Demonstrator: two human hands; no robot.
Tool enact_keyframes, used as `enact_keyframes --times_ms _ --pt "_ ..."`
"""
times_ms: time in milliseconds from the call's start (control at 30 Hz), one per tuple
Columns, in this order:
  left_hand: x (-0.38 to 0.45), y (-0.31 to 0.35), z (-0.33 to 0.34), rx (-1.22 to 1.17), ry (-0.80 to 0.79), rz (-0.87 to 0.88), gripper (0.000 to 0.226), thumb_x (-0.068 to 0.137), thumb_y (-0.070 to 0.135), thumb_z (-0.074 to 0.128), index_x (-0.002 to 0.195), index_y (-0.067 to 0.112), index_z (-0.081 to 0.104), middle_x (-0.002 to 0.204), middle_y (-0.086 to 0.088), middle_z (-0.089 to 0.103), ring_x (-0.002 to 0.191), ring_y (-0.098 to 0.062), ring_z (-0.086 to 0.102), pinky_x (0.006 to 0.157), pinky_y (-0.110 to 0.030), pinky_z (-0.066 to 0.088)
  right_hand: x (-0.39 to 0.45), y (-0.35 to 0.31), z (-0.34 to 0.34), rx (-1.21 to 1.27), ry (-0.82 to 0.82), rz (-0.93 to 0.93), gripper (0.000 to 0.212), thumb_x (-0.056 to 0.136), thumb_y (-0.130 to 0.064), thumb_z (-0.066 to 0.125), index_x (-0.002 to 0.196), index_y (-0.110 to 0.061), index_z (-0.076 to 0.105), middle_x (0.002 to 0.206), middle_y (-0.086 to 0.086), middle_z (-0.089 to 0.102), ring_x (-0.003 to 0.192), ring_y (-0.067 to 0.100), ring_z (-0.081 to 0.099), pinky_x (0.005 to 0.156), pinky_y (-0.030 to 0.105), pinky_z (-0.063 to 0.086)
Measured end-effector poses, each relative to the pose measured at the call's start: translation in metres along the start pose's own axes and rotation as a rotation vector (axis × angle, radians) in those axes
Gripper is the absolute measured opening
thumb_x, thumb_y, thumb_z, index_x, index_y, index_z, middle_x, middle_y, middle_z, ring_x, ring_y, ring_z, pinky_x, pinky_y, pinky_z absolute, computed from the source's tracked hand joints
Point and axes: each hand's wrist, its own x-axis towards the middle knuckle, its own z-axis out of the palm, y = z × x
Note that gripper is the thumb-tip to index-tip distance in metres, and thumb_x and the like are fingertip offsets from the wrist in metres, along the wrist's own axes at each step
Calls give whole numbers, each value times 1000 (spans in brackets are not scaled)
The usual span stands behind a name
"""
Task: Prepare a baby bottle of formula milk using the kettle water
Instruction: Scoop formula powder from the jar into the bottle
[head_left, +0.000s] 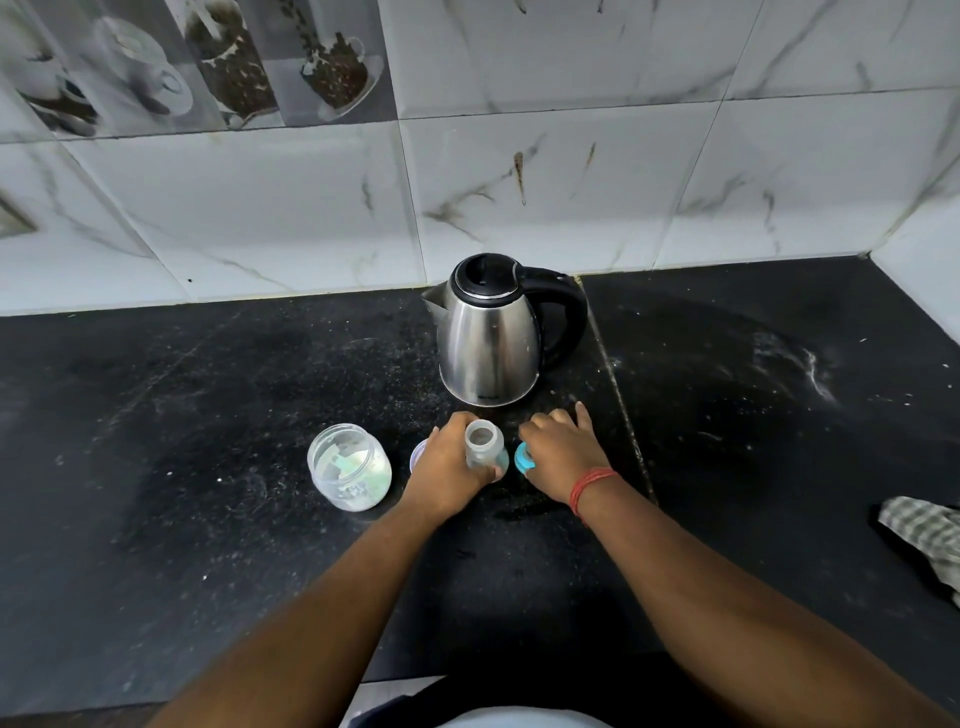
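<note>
A clear baby bottle (484, 443) stands upright on the black counter (208, 415) with its mouth uncovered. My left hand (448, 457) wraps around it from the left. Just right of the bottle, my right hand (560, 450) rests over the bottle's blue cap (523, 458), thumb against it; most of the cap is hidden. A steel kettle (488, 340) with a black lid and handle stands behind the bottle, spout pointing left. An open clear jar (349, 466) holding white powder and a scoop sits to the left. Its lid (417, 454) peeks out behind my left hand.
A checked cloth (924, 535) lies at the counter's right edge. White powder smears (810, 369) mark the counter at the right. A tiled wall (519, 182) backs the counter and turns a corner at far right.
</note>
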Motion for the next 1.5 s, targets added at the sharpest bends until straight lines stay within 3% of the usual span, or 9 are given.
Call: enact_keyframes --times_ms 167,300,500,667,800,1000,1233,1433,1500 --pt "-1 -7 1 -30 -43 -23 81 76 28 88 140 27 39 126 8 60 120 -15 55 99 -28 41 -4 6 -4 87 10 30 81 81 -46 76 149 -23 38 146 -1 51 143 23 36 125 58 6" --pt "-5 -9 -7 -122 -51 21 102 69 42 89 151 32 29 143 13 50 135 -8 48 115 -35 39 -16 15 -16 171 38 71 92 79 -51 75 155 -25 30 156 -2 42 152 22 23 126 55 5" --pt "-19 0 -44 -202 133 151 89 80 65 70 152 32 31 154 12 45 143 3 38 122 -31 31 -31 18 -36 341 176 105 81 86 -41 71 155 -25 33 161 -2 36 155 20 18 127 48 9" --pt "-25 -3 -82 -41 272 242 89 81 57 74 155 27 33 155 14 38 150 -15 33 125 -50 27 -22 -12 -60 384 388 -25 75 85 -34 72 151 -21 40 159 -2 40 153 20 25 127 48 12" --pt "-35 -13 -105 -12 302 227 95 82 49 81 158 26 29 155 17 31 154 -16 26 126 -53 23 -10 -50 -80 368 448 -152 72 84 -27 73 149 -16 43 156 4 44 150 25 31 127 45 16" --pt "-58 -56 -130 6 315 156 113 72 67 75 160 25 19 167 12 18 155 -11 18 123 -34 23 2 -116 -80 497 279 -265 69 93 -18 67 154 -14 37 162 3 34 151 19 28 121 27 21" --pt "-72 -103 -136 9 203 2 131 59 72 78 162 23 13 171 4 10 158 -16 9 127 -41 17 12 -156 -53 563 52 -217 62 94 -16 61 151 -23 40 160 -6 37 143 17 41 115 31 36" --pt "-64 -113 -134 -25 68 -5 133 58 72 80 162 20 14 172 4 6 158 -16 -7 127 -40 9 12 -165 -41 546 49 -192 56 92 -8 58 144 -26 49 152 -8 48 135 16 51 111 32 42" --pt "-59 -115 -131 -37 46 7 126 63 64 85 160 19 18 170 4 9 158 -15 -7 127 -41 9 12 -166 -41 541 61 -185 60 89 -3 54 145 -26 50 152 -8 48 135 15 51 111 32 42"
